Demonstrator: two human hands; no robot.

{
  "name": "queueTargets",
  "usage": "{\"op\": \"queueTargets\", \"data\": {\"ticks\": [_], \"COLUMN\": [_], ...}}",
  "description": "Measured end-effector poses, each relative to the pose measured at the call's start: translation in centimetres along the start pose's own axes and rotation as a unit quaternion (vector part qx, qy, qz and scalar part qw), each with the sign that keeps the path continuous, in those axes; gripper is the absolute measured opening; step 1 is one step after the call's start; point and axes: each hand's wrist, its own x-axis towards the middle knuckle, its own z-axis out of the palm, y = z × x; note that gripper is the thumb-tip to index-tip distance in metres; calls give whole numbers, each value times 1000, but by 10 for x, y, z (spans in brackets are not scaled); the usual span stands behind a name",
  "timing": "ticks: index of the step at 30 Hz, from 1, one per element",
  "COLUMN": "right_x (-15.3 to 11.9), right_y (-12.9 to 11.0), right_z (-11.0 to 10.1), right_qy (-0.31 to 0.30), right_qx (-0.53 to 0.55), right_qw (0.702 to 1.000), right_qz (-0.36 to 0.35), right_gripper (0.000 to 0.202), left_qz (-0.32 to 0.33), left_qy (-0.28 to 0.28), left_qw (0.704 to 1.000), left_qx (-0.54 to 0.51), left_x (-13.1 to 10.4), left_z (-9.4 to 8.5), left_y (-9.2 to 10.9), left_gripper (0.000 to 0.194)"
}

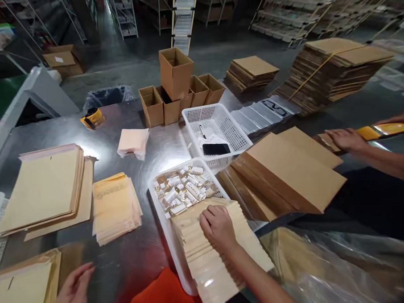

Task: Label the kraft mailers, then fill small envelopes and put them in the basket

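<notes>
Presently, envelopes: being held in an overlapping row in the basket, beside loose bottles. Right hand: being rested on the row, grip curled; whether any envelope is being pinched cannot be told. Left hand: being cut off by the picture's edge, grip's closure untold, beside a stack being borne by the desk. Progress: row being seen ordered, bottles being seen unsorted; the remainder cannot be judged.

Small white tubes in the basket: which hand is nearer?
Right. The right hand is on the pale stack beside the tubes; the left hand is outside the basket, well off to the left.
</notes>
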Motion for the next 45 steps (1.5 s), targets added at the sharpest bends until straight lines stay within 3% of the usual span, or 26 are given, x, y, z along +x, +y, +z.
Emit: {"op": "queueTargets", "data": {"ticks": [3, 5, 7, 10, 12, 15, 18, 21, 25, 29, 35, 38, 40, 42, 43, 45], "right_x": [11, 21, 36, 64, 85, 117, 146, 166, 173, 165, 136, 133, 141, 152, 158, 165], "right_y": [-2, -1, 4, 14, 18, 16, 11, 10, 12, 11, 16, 26, 35, 44, 48, 53], "right_z": [-7, -16, -24, -30, -27, -12, 14, 42, 67, 69, 49, 39, 35, 32, 32, 35], "right_qy": [-102, -176, -245, -321, -336, -305, -280, -313, -368, -362, -407, -389, -321, -246, -232, -266], "right_qx": [-36, -44, -39, -21, -22, -42, -44, -35, -21, -1, 26, 105, 105, 30, -15, -70], "right_qw": [994, 983, 967, 945, 941, 950, 952, 933, 909, 909, 876, 889, 933, 969, 972, 959], "right_qz": [26, 42, 62, 62, 24, -44, -113, -173, -195, -205, -258, -217, -123, -14, 27, 74], "right_gripper": [35, 32, 32, 28, 21, 24, 50, 68, 90, 79, 75, 53, 35, 37, 43, 61], "left_qz": [152, 275, 378, 449, 457, 474, 492, 495, 478, 468, 482, 475, 466, 464, 467, 477], "left_qy": [-128, -237, -329, -412, -428, -419, -409, -413, -429, -437, -427, -431, -436, -434, -430, -423], "left_qw": [979, 928, 856, 768, 743, 732, 728, 727, 730, 733, 733, 730, 730, 731, 731, 731], "left_qx": [53, 81, 124, 198, 236, 253, 244, 236, 231, 231, 220, 235, 245, 250, 249, 243], "left_x": [-21, -44, -69, -95, -103, -105, -103, -103, -103, -104, -104, -105, -105, -105, -104, -103], "left_z": [53, 91, 126, 165, 179, 185, 181, 177, 177, 178, 181, 181, 180, 179, 179, 178], "left_y": [34, 61, 86, 106, 107, 97, 88, 86, 90, 90, 80, 79, 79, 80, 80, 80], "left_gripper": [36, 34, 44, 65, 65, 59, 58, 57, 60, 63, 65, 65, 64, 63, 62, 60]}}
